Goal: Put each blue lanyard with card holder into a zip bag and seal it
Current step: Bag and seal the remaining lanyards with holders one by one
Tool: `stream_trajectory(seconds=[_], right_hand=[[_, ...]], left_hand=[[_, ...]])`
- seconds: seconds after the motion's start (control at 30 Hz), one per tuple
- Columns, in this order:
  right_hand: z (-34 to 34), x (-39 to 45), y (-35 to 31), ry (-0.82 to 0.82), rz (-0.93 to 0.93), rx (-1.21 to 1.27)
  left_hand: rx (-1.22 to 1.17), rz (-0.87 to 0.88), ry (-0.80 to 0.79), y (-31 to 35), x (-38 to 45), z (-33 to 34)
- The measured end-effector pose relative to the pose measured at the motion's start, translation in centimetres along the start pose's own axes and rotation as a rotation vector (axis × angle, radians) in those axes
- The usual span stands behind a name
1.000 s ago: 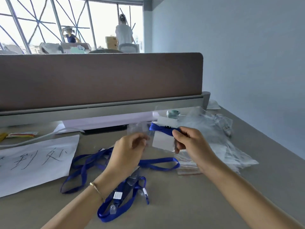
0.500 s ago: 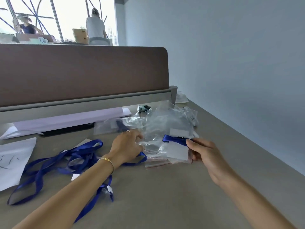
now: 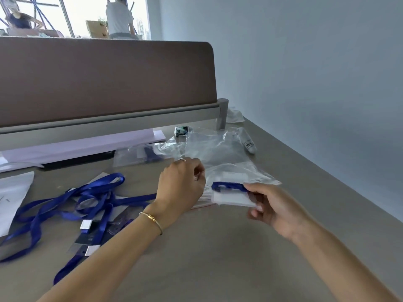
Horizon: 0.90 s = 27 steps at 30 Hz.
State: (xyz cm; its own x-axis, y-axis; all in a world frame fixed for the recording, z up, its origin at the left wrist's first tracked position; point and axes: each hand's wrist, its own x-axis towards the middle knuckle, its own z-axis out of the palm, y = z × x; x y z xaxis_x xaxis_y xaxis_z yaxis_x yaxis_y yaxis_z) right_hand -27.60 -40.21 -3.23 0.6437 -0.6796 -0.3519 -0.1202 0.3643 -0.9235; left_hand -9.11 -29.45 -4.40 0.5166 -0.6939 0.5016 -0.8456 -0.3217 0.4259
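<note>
Two hands over the desk (image 3: 218, 258), one folded lanyard in my grasp and the zip bags under the other.

My right hand (image 3: 274, 211) pinches a card holder (image 3: 234, 198) with its blue lanyard (image 3: 227, 186) bunched along the top edge, holding it just above the desk, right beside the heap of clear zip bags (image 3: 218, 149). My left hand (image 3: 182, 185) reaches into the near edge of that heap with its fingers (image 3: 199, 174) curled down at the plastic; whether they actually grip a bag I cannot tell. To my left, several loose blue lanyards (image 3: 72, 199) with their holders lie tangled on the desk, beside a white sheet of paper (image 3: 13, 192). A brown partition (image 3: 104, 79) stands along the far edge.
</note>
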Motion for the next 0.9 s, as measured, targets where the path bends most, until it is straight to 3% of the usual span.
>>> stream_trajectory(seconds=[0.2,0.5,0.6,0.77,0.83,0.9], right_hand=[[-0.5,0.6,-0.4,0.118,0.007,0.029],[0.9,1.8,-0.2,0.104,0.015,-0.046],[0.5,2.5,0.0,0.162,-0.047,-0.224],[-2.4,3.3,0.7,0.492,-0.371,-0.966],[-3.3,3.2,0.6,0.610,-0.371,-1.073],[-3.7,3.4,0.2,0.658,-0.360,-1.027]], left_hand=[[-0.082,0.014,0.009,1.1,-1.1,0.6],[-0.152,0.058,-0.054,2.0,-2.3,0.8],[-0.181,0.014,-0.070,2.1,-2.3,0.7],[-0.306,-0.145,-0.102,1.7,-1.7,0.4],[-0.333,-0.183,-0.100,1.6,-1.6,0.3],[-0.364,-0.218,-0.094,1.6,-1.6,0.2]])
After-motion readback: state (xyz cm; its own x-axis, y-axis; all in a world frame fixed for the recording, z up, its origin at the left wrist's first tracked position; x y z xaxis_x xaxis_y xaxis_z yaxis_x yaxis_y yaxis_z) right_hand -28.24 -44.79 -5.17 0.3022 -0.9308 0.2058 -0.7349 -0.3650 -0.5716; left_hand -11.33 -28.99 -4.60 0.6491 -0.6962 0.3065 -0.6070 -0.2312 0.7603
